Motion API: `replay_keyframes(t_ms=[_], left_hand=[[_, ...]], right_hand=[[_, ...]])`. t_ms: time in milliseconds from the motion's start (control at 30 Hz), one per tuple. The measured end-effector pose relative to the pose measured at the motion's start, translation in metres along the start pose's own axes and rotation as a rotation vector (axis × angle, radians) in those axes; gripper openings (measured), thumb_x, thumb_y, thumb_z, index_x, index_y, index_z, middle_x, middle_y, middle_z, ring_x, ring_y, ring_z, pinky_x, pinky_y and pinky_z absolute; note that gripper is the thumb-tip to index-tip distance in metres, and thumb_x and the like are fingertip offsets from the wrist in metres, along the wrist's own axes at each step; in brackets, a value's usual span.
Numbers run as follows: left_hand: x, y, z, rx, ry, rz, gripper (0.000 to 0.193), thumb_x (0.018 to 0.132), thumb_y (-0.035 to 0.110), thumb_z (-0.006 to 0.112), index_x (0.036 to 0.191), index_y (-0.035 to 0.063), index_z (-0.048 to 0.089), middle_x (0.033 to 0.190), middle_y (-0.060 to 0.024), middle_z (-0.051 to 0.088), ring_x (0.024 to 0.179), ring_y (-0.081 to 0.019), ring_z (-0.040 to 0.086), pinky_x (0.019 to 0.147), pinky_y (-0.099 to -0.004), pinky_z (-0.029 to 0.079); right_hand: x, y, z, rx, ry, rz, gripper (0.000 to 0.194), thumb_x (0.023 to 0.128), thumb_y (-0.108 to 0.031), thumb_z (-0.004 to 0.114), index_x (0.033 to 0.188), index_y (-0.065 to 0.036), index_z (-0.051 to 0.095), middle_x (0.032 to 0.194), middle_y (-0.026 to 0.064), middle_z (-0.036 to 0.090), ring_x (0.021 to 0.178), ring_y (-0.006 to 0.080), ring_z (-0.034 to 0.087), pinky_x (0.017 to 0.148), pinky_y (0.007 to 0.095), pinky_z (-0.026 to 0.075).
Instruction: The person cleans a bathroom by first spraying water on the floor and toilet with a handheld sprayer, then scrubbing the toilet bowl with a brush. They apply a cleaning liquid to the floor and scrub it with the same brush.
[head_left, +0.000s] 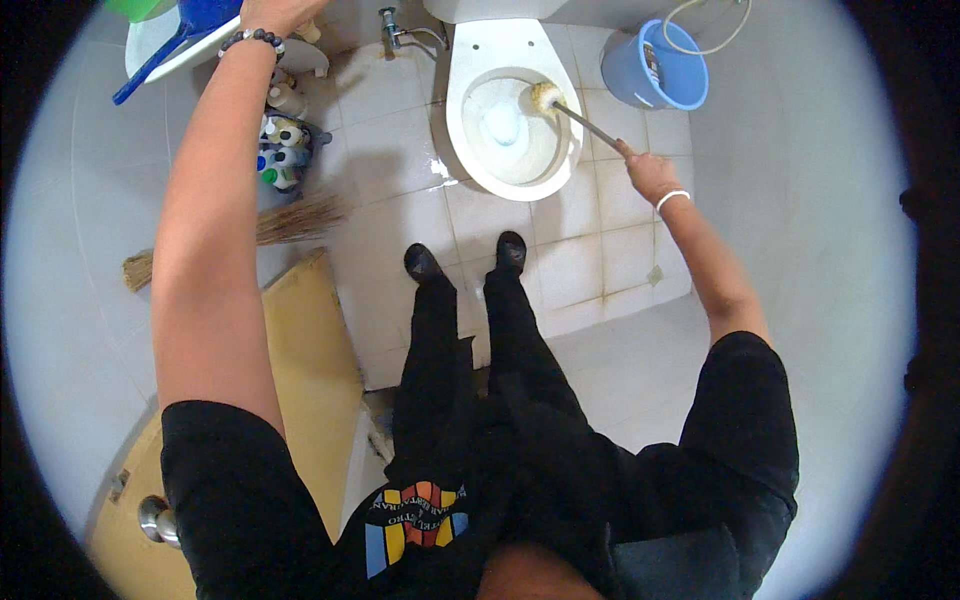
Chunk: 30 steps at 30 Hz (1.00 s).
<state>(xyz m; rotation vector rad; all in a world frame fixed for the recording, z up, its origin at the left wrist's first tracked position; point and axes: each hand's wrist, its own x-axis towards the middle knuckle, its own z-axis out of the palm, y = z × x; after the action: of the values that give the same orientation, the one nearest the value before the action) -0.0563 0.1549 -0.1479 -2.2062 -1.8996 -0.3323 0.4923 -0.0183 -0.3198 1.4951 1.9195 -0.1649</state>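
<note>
My right hand (651, 174) grips the thin handle of a toilet brush (592, 129). The yellowed, round brush head (546, 96) is inside the white toilet bowl (465, 135), against its right inner wall. Pale bluish water (502, 124) lies at the bottom of the bowl. At the top left, my left hand (279, 13) reaches over the edge of a white sink (139, 60), beside a blue plastic dipper (196, 19). The upper frame edge cuts off its fingers, so I cannot tell whether it holds anything.
A blue bucket (622, 71) stands right of the toilet, near a looped hose (701, 52). Several bottles (285, 154) fill a basket at the left, behind a stick broom (300, 219). A water valve (390, 30) sticks out from the back wall. The yellow door (311, 322) stands at lower left.
</note>
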Motion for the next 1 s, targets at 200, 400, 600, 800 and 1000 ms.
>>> replay_keyframes(t_ms=[200,400,600,800,1000], left_hand=[[0.002,0.005,-0.004,-0.016,-0.059,-0.039,0.104,0.081,0.07,0.058,0.157,0.0132,0.017,0.162,-0.0159,0.02,0.15,-0.033,0.014,0.119,-0.0564,0.008],[0.001,0.011,-0.012,0.014,-0.058,0.0,0.104,0.08,0.07,0.059,0.158,0.016,0.016,0.162,-0.0166,0.02,0.15,-0.0358,0.015,0.118,-0.0581,0.008],[0.001,0.006,-0.006,0.024,-0.049,0.014,0.105,0.08,0.07,0.058,0.158,0.0155,0.013,0.161,-0.0169,0.021,0.149,-0.0367,0.016,0.118,-0.0589,0.007],[0.001,0.004,-0.004,0.024,-0.036,-0.004,0.106,0.08,0.073,0.056,0.157,0.0121,0.017,0.161,-0.0181,0.02,0.15,-0.0356,0.014,0.118,-0.0589,0.007],[0.003,0.004,-0.005,0.025,-0.086,-0.024,0.106,0.08,0.073,0.056,0.157,0.0117,0.018,0.161,-0.0183,0.021,0.15,-0.0348,0.014,0.118,-0.0592,0.006]], right_hand=[[-0.104,-0.089,0.018,0.318,-0.241,0.166,0.052,0.098,-0.014,0.038,0.15,-0.016,0.036,0.1,0.024,0.069,0.09,0.0387,0.07,0.079,0.0544,0.054],[-0.023,-0.237,0.002,1.463,-0.253,0.199,0.041,0.094,-0.019,0.046,0.129,0.002,0.054,0.101,0.0328,0.065,0.103,0.0456,0.063,0.091,0.0476,0.048],[-0.052,-0.23,0.026,1.349,-0.136,0.076,0.042,0.095,-0.015,0.043,0.135,-0.005,0.05,0.105,0.0309,0.066,0.101,0.0433,0.066,0.091,0.0507,0.05],[-0.032,-0.044,0.034,0.146,-0.073,0.06,0.045,0.098,-0.018,0.04,0.142,-0.022,0.049,0.094,0.0168,0.072,0.083,0.0329,0.072,0.069,0.0502,0.057],[-0.016,-0.021,0.041,0.077,0.077,0.079,0.047,0.1,-0.017,0.038,0.147,-0.02,0.04,0.093,0.015,0.072,0.081,0.0326,0.072,0.067,0.048,0.057]])
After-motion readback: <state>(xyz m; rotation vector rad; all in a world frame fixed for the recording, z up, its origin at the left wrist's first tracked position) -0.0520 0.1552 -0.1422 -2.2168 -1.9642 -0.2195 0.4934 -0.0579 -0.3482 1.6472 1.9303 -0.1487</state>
